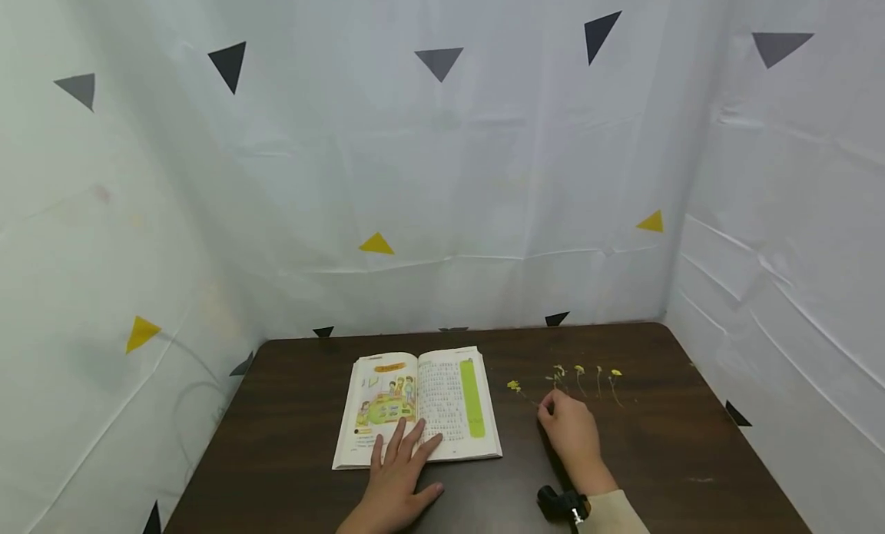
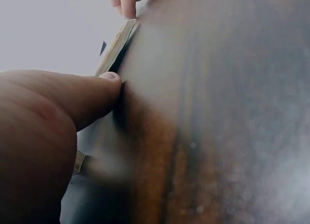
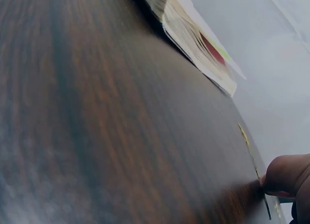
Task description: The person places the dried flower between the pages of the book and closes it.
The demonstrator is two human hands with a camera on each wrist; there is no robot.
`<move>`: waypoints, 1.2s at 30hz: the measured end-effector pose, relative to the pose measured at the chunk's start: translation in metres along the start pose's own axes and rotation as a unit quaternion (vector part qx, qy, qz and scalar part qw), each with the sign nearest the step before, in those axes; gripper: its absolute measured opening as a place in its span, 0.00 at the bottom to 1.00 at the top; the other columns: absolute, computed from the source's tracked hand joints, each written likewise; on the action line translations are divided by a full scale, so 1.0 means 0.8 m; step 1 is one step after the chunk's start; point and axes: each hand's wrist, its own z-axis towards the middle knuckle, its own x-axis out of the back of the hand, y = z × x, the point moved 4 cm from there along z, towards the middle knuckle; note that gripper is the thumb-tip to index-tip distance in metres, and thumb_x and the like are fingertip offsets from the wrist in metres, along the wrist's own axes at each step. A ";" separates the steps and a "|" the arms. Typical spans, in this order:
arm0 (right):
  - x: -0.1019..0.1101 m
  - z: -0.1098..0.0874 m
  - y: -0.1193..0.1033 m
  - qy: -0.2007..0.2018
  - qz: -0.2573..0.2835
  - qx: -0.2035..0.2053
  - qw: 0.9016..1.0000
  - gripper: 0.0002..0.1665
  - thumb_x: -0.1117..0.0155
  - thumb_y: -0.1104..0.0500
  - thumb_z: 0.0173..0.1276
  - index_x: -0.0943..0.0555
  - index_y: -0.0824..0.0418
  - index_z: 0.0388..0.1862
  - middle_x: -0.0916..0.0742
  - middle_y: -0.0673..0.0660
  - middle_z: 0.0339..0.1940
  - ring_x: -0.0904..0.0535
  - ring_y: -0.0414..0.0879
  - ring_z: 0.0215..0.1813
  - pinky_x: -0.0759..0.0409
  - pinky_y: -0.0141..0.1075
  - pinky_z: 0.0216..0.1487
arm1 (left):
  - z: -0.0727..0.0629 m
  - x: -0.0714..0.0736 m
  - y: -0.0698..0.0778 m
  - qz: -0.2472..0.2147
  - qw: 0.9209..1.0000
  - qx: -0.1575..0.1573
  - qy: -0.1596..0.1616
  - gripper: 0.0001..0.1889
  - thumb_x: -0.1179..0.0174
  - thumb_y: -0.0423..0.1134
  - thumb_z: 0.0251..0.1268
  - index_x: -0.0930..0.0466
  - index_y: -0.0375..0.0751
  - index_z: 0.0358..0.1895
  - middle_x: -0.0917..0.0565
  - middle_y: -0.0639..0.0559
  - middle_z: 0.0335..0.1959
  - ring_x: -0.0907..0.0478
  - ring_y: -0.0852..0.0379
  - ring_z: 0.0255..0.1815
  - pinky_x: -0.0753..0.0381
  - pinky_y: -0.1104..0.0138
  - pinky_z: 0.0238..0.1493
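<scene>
An open book [image 1: 442, 396] lies on the dark wooden table, a picture on its left page and printed lines beside a green strip on its right. My left hand [image 1: 399, 476] rests with spread fingers over the book's lower edge, the thumb [image 2: 94, 96] off to the side. Right of the book, my right hand [image 1: 574, 434] pinches the thin stem of a small yellow flower [image 1: 514, 386] between thumb and fingertips. The flower head points left toward the book; in the right wrist view its stem [image 3: 250, 149] runs through the pinch.
Several more small yellow flowers [image 1: 579, 371] with thin stems lie in a row beyond my right hand. A black wrist camera [image 1: 556, 503] sits on the right wrist by a beige sleeve [image 1: 611, 515]. White sheets with triangles [image 1: 442, 173] enclose the table's back and sides.
</scene>
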 end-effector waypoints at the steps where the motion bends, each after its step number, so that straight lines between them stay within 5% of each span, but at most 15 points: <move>1: 0.000 0.000 0.000 0.000 0.001 -0.002 1.000 0.05 0.29 0.58 0.75 0.15 0.57 0.37 0.20 0.50 0.17 0.32 0.44 0.19 0.34 0.38 0.24 | 0.000 0.001 0.000 -0.001 1.000 0.000 -0.001 0.41 0.34 0.63 0.75 0.39 0.70 0.86 0.46 0.51 0.92 0.62 0.36 0.93 0.67 0.28 0.81; 12: -0.003 0.002 0.003 -0.009 0.002 -0.002 1.000 0.05 0.31 0.58 0.73 0.18 0.57 0.36 0.23 0.50 0.17 0.31 0.45 0.19 0.35 0.39 0.24 | 0.000 0.004 0.004 -0.002 1.000 0.000 0.004 0.41 0.33 0.62 0.74 0.38 0.68 0.86 0.45 0.49 0.91 0.61 0.35 0.93 0.67 0.28 0.81; 16: -0.005 0.006 0.014 -0.001 0.064 -0.026 0.998 0.04 0.31 0.57 0.73 0.16 0.55 0.38 0.24 0.48 0.18 0.31 0.43 0.21 0.34 0.37 0.26 | 0.000 0.002 0.003 -0.001 1.000 -0.002 0.004 0.41 0.33 0.63 0.74 0.37 0.67 0.86 0.45 0.48 0.91 0.61 0.35 0.93 0.66 0.27 0.81; 22: -0.007 0.010 0.025 -0.006 0.205 -0.043 0.978 0.02 0.30 0.60 0.73 0.15 0.56 0.39 0.30 0.45 0.18 0.35 0.39 0.21 0.36 0.32 0.26 | -0.001 0.004 0.002 -0.002 1.000 0.001 0.003 0.41 0.32 0.62 0.73 0.37 0.67 0.86 0.45 0.49 0.91 0.61 0.35 0.93 0.67 0.28 0.81; 32: -0.011 0.005 0.018 0.014 0.201 -0.064 0.977 0.02 0.30 0.58 0.72 0.14 0.54 0.38 0.30 0.44 0.17 0.35 0.40 0.20 0.36 0.34 0.26 | -0.003 0.002 0.001 0.003 1.000 -0.004 0.003 0.41 0.33 0.63 0.74 0.39 0.68 0.86 0.46 0.49 0.92 0.62 0.35 0.93 0.67 0.27 0.81; 36: -0.014 0.003 0.000 0.035 0.244 -0.066 0.967 0.03 0.31 0.60 0.73 0.15 0.57 0.37 0.30 0.44 0.16 0.35 0.40 0.19 0.35 0.33 0.25 | -0.003 0.002 0.001 0.004 1.000 -0.006 0.007 0.41 0.33 0.63 0.74 0.39 0.69 0.86 0.46 0.50 0.92 0.62 0.36 0.93 0.67 0.28 0.80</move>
